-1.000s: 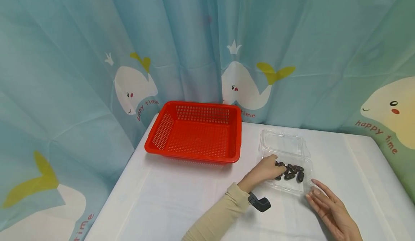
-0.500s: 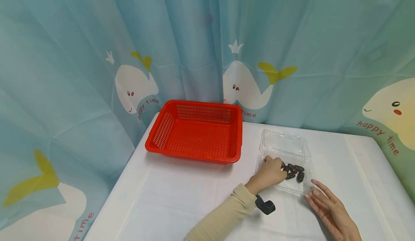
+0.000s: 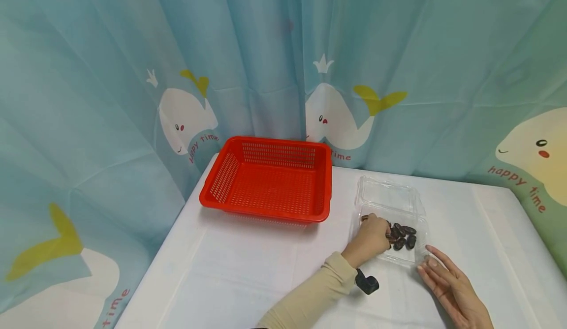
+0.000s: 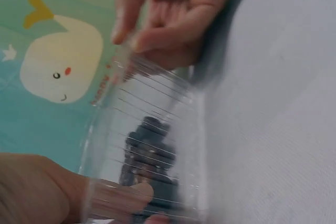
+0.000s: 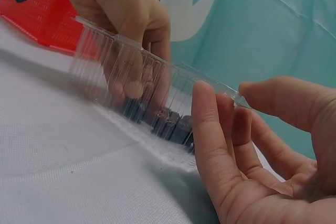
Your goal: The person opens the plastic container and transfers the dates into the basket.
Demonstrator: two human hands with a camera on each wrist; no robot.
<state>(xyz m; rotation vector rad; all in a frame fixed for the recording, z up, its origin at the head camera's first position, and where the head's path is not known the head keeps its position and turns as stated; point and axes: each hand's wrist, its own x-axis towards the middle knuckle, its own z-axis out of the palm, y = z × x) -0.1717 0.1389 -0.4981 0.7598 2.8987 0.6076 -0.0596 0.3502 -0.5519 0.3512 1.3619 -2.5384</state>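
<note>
A clear plastic clamshell box (image 3: 400,259) lies on the table at the right with its lid laid back. Several dark brown dates (image 3: 399,243) are inside it. From the front left my left hand (image 3: 369,238) reaches into the box, fingers curled down around some of the dates; its fingertips are partly hidden in the head view. In the left wrist view my left thumb (image 4: 140,190) touches the dates (image 4: 149,153) behind the ribbed wall. My right hand (image 3: 456,287) pinches the box's right rim, thumb on top and fingers against the outside wall, as the right wrist view shows.
A red perforated plastic basket (image 3: 266,213) stands to the left of the box, with nothing in it. A white cloth (image 3: 212,280) covers the table. Behind hangs a blue-green curtain (image 3: 266,48) printed with whales.
My left hand has moved slightly right and deeper into the box, its fingers curling in over the dates. Some dates have shifted. The right hand stays at the rim.
</note>
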